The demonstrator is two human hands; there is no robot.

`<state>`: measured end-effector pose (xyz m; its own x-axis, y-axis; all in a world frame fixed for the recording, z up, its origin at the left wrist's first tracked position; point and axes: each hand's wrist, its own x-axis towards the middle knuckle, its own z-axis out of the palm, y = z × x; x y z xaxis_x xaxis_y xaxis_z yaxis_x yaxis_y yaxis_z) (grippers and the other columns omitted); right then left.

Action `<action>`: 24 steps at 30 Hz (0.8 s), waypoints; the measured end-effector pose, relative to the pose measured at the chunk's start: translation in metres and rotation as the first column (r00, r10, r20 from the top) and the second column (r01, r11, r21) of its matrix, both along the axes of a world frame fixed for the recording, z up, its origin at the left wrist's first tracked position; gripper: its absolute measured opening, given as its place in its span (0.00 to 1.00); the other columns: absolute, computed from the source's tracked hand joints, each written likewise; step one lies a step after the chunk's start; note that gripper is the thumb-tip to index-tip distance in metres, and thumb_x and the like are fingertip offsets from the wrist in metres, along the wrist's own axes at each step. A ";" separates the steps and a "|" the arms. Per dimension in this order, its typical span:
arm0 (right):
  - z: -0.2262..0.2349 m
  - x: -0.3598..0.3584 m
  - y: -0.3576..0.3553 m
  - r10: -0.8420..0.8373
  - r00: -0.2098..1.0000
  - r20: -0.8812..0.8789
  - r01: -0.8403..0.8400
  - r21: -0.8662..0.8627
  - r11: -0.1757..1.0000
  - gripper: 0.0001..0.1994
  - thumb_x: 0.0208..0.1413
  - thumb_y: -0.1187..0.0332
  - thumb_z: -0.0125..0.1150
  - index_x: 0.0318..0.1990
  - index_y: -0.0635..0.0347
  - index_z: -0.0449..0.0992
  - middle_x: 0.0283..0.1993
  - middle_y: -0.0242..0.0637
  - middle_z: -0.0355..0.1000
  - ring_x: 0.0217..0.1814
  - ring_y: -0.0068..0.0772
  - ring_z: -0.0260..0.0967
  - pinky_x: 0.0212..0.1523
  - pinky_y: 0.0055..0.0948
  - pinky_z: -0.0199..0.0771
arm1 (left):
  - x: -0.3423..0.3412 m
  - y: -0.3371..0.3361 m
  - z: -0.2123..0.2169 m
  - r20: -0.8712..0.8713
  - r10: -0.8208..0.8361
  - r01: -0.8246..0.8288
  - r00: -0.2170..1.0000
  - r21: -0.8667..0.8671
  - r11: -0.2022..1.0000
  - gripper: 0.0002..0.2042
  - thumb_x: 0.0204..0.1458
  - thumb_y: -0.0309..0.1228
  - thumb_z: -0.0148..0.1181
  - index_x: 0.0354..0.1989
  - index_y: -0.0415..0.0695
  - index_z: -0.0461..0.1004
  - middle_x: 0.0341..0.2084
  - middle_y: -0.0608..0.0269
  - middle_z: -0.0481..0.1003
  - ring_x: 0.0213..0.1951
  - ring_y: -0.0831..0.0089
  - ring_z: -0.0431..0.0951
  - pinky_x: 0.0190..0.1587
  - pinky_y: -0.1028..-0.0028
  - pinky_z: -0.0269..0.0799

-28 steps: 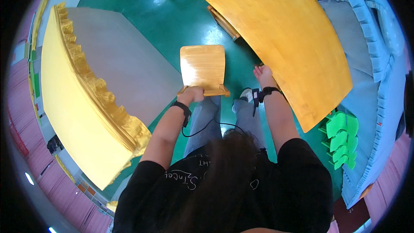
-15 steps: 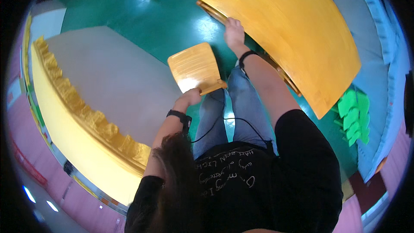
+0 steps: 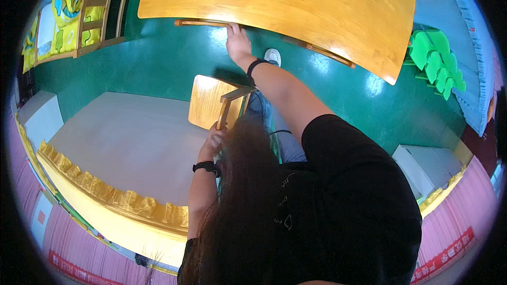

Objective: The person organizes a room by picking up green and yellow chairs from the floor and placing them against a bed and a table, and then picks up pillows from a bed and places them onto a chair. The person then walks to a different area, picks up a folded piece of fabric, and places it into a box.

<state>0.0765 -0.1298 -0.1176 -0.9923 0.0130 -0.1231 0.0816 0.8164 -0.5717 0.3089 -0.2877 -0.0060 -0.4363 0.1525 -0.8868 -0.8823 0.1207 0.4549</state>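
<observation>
A small wooden chair [image 3: 207, 97] hangs or stands tilted in front of my legs, its pale seat facing up and its darker frame turned toward me. My left hand [image 3: 215, 140] is closed round the near part of that frame, the fingertips partly hidden. Farther forward, my right hand [image 3: 239, 45] reaches to the edge of a yellow wooden table [image 3: 285, 0]. Its fingers are curled over the back rail of another wooden chair [image 3: 203, 22], tucked in at the table. The rest of this second chair is hidden beneath the tabletop.
Another chair rail [image 3: 332, 55] shows along the table edge to the right. A grey platform with a gold ruffled edge [image 3: 132, 206] lies at left. Far left stands a wooden bed frame [image 3: 95, 8] with patterned bedding. Green leaf-shaped pieces [image 3: 435, 60] stand at right, near blue fabric.
My view has turned left, so the table now lies straight across the top. The chair in my left hand has tilted and shows its frame. My right hand stays at the tucked-in chair.
</observation>
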 end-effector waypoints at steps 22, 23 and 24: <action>0.015 -0.016 -0.046 -0.635 0.760 0.140 0.650 -0.154 0.744 0.17 0.40 0.63 0.60 0.34 0.64 0.63 0.36 0.47 0.64 0.37 0.45 0.66 0.37 0.35 0.67 | 0.068 -0.031 -0.078 0.095 -0.373 0.385 0.923 -0.226 0.895 0.16 0.45 0.31 0.47 0.42 0.36 0.66 0.34 0.48 0.72 0.40 0.59 0.71 0.42 0.68 0.64; 0.008 -0.014 -0.042 -0.625 0.769 0.135 0.640 -0.141 0.756 0.17 0.40 0.63 0.60 0.34 0.64 0.63 0.36 0.47 0.64 0.37 0.45 0.66 0.37 0.35 0.67 | 0.067 -0.024 -0.080 0.095 -0.260 0.272 0.961 -0.154 0.950 0.16 0.45 0.31 0.47 0.42 0.36 0.66 0.34 0.48 0.72 0.40 0.59 0.71 0.42 0.68 0.64; 0.001 -0.013 -0.040 -0.633 0.743 0.218 0.666 -0.143 0.732 0.18 0.41 0.62 0.59 0.35 0.65 0.62 0.37 0.48 0.65 0.37 0.44 0.67 0.37 0.35 0.67 | 0.070 -0.016 -0.078 0.024 -0.200 0.201 0.979 -0.139 0.970 0.16 0.45 0.31 0.46 0.42 0.37 0.66 0.34 0.48 0.72 0.40 0.59 0.71 0.42 0.68 0.64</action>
<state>0.0636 -0.1697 -0.1165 -0.7198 0.6067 -0.3373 0.6439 0.4020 -0.6510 0.3793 -0.3039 -0.0836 -0.4004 0.1097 -0.9098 -0.8380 0.3579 0.4119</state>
